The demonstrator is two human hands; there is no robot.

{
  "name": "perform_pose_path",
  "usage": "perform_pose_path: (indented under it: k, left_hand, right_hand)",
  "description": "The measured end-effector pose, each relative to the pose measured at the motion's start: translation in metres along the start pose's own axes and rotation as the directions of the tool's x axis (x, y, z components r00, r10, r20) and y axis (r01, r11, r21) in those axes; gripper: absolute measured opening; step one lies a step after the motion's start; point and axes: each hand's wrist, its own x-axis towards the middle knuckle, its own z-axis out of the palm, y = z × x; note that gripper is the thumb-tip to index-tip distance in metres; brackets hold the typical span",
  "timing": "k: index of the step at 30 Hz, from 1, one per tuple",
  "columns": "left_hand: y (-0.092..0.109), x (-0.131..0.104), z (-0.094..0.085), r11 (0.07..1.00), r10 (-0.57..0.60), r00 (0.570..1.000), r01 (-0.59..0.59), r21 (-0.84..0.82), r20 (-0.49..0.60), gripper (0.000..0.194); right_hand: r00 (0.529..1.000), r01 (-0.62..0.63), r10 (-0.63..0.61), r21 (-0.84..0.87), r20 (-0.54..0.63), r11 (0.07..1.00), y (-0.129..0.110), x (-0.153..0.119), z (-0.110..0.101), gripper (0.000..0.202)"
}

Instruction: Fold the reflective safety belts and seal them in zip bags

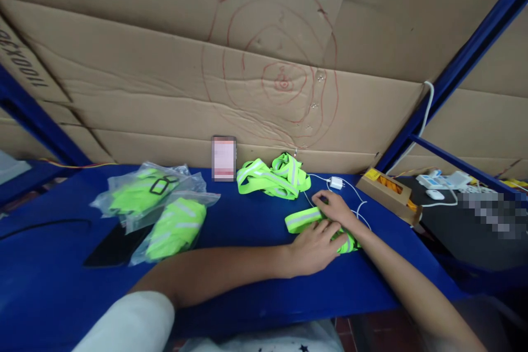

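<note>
A neon-green reflective strap with a silver stripe lies partly bunched on the blue table, under both my hands. My left hand is closed over its near part, knuckles up, and hides the middle of it. Just beyond, my right hand is bent over the strap's far side with curled fingers; its fingertips are partly hidden. More strap shows in a crumpled bundle below my right wrist. A second loose heap of reflective straps rests behind my hands, against the cardboard.
Clear plastic bags with neon-green contents lie on the left, partly over a flat black object. A phone leans on the cardboard wall. To the right are a white charger with cable and an open cardboard box.
</note>
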Motion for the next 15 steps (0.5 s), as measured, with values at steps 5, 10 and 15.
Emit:
perform_pose_path:
  k: [5,10,15]
  left_hand:
    - [-0.003,-0.002,0.004,0.999,-0.011,1.000,0.011,-0.039,0.002,0.048]
    - [-0.004,0.002,0.005,1.000,-0.003,1.000,0.004,-0.019,0.026,0.045]
    - [-0.009,-0.009,-0.012,0.998,-0.036,0.998,0.039,-0.057,0.047,0.037]
  right_hand:
    - [0.998,-0.011,0.013,0.035,-0.060,0.999,-0.004,-0.001,0.004,0.025]
    - [0.993,0.009,0.000,0.081,-0.117,0.997,-0.009,0.000,0.001,0.028]
    - [0.982,0.054,-0.028,0.135,-0.185,0.989,-0.011,0.001,-0.021,0.048]
